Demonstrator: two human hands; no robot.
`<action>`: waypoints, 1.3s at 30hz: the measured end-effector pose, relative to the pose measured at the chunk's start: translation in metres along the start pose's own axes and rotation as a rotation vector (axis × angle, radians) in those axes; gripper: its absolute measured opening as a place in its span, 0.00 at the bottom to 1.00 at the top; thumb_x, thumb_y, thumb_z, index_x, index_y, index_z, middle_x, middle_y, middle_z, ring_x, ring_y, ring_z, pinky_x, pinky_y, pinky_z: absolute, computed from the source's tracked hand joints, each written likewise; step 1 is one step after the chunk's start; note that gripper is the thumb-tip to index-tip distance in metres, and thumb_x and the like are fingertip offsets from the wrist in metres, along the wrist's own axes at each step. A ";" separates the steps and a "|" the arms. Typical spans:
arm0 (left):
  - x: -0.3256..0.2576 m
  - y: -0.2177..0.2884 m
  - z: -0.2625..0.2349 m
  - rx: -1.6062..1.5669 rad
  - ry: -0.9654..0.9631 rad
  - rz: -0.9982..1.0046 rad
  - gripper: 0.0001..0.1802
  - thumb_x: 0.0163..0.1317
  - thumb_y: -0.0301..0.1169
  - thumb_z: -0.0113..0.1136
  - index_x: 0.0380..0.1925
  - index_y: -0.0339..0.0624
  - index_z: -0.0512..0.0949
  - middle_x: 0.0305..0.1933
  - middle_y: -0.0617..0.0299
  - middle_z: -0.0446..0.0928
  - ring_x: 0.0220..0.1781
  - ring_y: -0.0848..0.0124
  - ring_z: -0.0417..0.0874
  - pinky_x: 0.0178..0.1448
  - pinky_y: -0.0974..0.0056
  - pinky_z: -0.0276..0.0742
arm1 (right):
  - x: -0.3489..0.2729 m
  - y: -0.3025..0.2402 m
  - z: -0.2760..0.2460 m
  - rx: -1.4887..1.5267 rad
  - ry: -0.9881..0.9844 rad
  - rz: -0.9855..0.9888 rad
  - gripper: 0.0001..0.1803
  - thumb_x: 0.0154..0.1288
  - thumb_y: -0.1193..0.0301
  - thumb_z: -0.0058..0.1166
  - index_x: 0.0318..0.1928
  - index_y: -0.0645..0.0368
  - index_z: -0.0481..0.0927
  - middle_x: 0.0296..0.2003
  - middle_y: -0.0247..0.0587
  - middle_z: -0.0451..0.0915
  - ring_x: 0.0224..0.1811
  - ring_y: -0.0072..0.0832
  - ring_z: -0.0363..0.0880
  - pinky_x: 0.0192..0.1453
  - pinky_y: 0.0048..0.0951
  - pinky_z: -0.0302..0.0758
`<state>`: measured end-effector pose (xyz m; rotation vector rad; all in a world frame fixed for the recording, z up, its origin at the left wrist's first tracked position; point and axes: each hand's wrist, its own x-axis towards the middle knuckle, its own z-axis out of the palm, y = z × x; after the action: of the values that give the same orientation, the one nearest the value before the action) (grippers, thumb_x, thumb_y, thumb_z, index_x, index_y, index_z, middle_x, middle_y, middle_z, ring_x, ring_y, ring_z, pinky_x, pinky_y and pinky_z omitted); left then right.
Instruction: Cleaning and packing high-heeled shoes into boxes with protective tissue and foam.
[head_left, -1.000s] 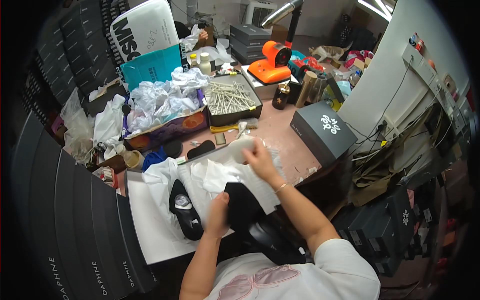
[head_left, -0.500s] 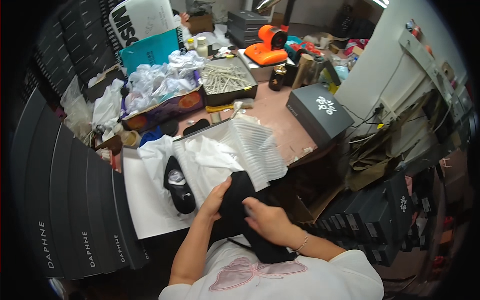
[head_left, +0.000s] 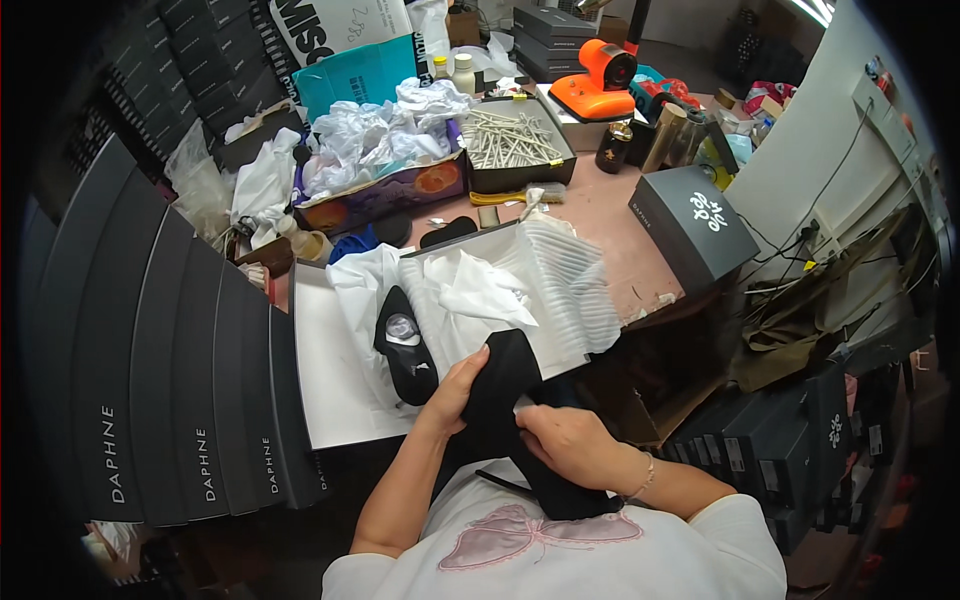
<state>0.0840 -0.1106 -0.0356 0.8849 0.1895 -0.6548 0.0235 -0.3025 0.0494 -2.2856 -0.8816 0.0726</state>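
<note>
A long black shoe [head_left: 507, 375] is held in front of my chest, its lower end against my white shirt. A thin black strap or heel sticks out from its lower left side. My left hand [head_left: 455, 395] is closed around its left edge, thumb on top. My right hand [head_left: 572, 440] is closed at its right side, pressed to the surface. A small pale thing [head_left: 523, 404] shows at its fingertips, too small to name. Beyond my left hand, another black shoe [head_left: 408, 375] with clear stuffing lies on white paper beside the open shoebox [head_left: 440, 245].
White tissue [head_left: 475, 285] and ribbed foam wrap [head_left: 570, 285] fill the shoebox. Behind stand a carton of crumpled paper [head_left: 380, 195], a box of white sticks [head_left: 515, 140] and an orange device [head_left: 600, 85]. Dark shoeboxes [head_left: 140, 350] stack at left; a grey box [head_left: 690, 225] sits right.
The view has shifted, so the table's things lie farther right and higher. My left hand keeps its hold on the black shoe. The right hand has moved slightly along its side.
</note>
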 end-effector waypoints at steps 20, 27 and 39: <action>0.001 -0.048 0.004 -0.723 0.011 0.121 0.34 0.62 0.54 0.56 0.60 0.41 0.71 0.59 0.51 0.75 0.61 0.58 0.76 0.67 0.52 0.69 | 0.167 0.197 0.031 -0.616 -0.169 0.028 0.13 0.59 0.75 0.51 0.46 0.58 0.75 0.35 0.53 0.80 0.38 0.46 0.83 0.39 0.42 0.80; -0.014 -0.058 0.026 -0.793 0.138 0.108 0.47 0.55 0.68 0.53 0.62 0.39 0.69 0.61 0.46 0.73 0.62 0.53 0.75 0.67 0.47 0.68 | 0.159 0.197 0.005 -0.390 0.316 0.064 0.16 0.58 0.79 0.51 0.48 0.61 0.71 0.37 0.52 0.79 0.34 0.41 0.81 0.41 0.36 0.78; -0.030 -0.060 0.064 -0.584 0.154 0.095 0.36 0.63 0.55 0.58 0.65 0.51 0.63 0.64 0.63 0.69 0.65 0.65 0.70 0.66 0.52 0.68 | 0.047 0.058 0.003 -0.220 0.232 0.164 0.20 0.52 0.81 0.53 0.48 0.57 0.74 0.40 0.47 0.75 0.39 0.46 0.79 0.40 0.40 0.77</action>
<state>0.0171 -0.1730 -0.0220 0.3762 0.4493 -0.4061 0.0920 -0.3032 0.0203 -2.5047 -0.6065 -0.2246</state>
